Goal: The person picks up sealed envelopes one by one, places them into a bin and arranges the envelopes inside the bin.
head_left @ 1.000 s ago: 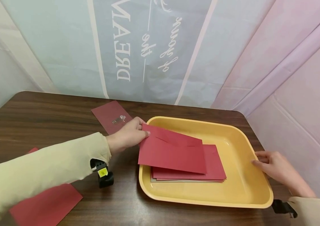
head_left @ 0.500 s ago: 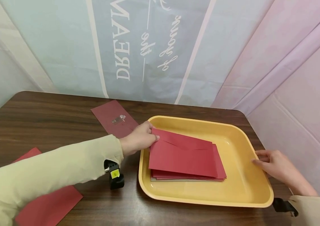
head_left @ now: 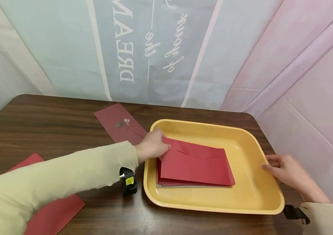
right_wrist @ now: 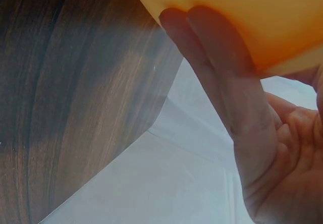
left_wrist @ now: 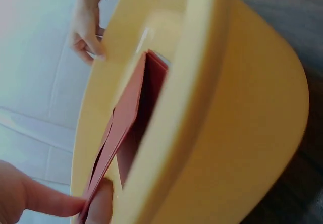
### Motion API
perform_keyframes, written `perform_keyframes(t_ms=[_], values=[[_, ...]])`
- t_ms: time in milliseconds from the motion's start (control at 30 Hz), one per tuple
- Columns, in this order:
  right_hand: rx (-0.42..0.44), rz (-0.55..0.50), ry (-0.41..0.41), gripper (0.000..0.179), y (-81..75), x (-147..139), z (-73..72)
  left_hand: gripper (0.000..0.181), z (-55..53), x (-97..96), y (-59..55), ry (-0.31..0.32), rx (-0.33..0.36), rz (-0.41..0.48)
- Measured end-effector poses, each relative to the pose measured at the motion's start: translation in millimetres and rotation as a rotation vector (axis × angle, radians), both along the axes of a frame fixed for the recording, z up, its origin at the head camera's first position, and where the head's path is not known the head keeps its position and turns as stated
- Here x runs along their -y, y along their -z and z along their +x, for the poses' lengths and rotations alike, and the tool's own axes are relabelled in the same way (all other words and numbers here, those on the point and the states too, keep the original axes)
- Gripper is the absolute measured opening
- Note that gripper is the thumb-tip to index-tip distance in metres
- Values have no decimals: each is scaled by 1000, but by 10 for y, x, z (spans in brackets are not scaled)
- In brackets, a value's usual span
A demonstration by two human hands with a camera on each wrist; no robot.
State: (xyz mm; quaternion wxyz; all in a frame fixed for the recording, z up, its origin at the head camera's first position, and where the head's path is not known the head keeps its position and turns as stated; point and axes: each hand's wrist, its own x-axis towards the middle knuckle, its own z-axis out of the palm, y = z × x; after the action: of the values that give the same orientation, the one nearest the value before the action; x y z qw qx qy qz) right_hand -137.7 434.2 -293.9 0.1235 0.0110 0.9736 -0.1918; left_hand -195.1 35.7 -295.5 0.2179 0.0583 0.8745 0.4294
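Note:
My left hand (head_left: pixel 152 146) pinches the left end of a red envelope (head_left: pixel 197 163) between thumb and fingers. In the left wrist view this envelope (left_wrist: pixel 123 115) slants over the others, its held end raised. Beneath it a stack of red envelopes (head_left: pixel 166 184) lies in the left half of a yellow tray (head_left: pixel 210 209). My right hand (head_left: pixel 287 174) grips the tray's right rim, thumb inside and fingers outside. The right wrist view shows the fingers (right_wrist: pixel 222 47) against the tray's outer wall.
A darker red envelope (head_left: pixel 119 122) with a small printed emblem lies behind my left forearm. Another red envelope (head_left: pixel 58 212) is partly covered by the left sleeve. All rest on a dark wooden table (head_left: pixel 51 120), with a printed curtain (head_left: pixel 154 65) behind it.
My left hand has moved right, over the tray's left rim, carrying the envelope along and lower onto the stack. The right hand keeps its place on the rim.

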Motion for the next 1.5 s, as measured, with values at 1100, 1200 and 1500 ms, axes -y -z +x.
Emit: perform_keyframes(t_ms=[1100,1200,1500], values=[[-36,37,-3,48,12,-18,-1,16,-131,-280,-46,314,31,-515],[-40,42,-4,48,8,-15,3,15,-111,-283,-90,285,83,-465],[-40,35,-8,48,25,-22,15,60,-27,-298,-177,188,209,-424]])
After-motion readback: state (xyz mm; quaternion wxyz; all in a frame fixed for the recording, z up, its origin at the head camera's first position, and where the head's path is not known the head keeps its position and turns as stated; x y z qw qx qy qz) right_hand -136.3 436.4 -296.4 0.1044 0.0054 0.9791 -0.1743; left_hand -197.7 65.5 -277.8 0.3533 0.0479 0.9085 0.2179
